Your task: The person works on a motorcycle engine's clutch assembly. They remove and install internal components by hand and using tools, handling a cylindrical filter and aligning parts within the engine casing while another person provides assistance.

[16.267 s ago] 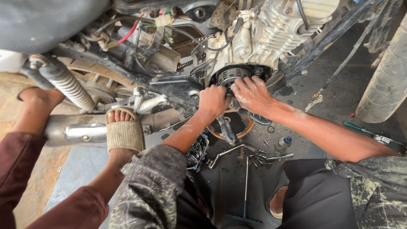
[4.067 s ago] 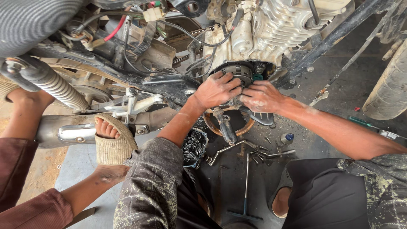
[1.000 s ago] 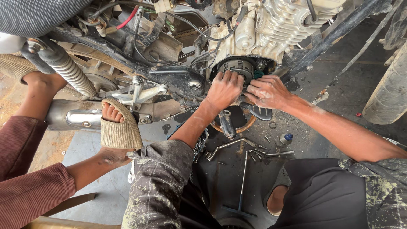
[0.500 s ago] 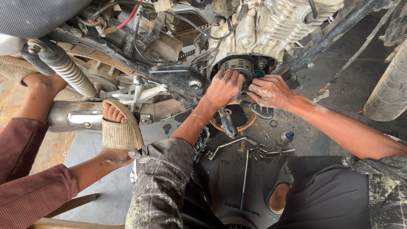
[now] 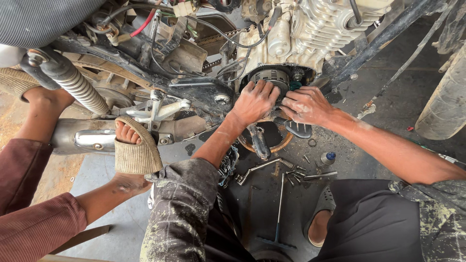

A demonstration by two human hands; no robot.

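Head view, down onto the floor under a motorcycle engine.

Change since a second ago: both hands sit a little lower and closer on the round clutch assembly in the open engine side; otherwise the hold looks the same. Judgement: the work remains at seating or turning that part by hand, no tool in use.

Left hand: fingers spread and pressed over the ribbed drum, grip closed on its rim. Right hand: fingers curled at the drum's right edge beside a green piece; whether it pinches anything, cannot tell.

Clutch assembly: dark, greasy, ridged metal, set in the crankcase opening.

On the floor below: oil pan, T-handle wrench, loose bolts, small bottle. Another person's sandalled foot rests against the exhaust pipe at left.
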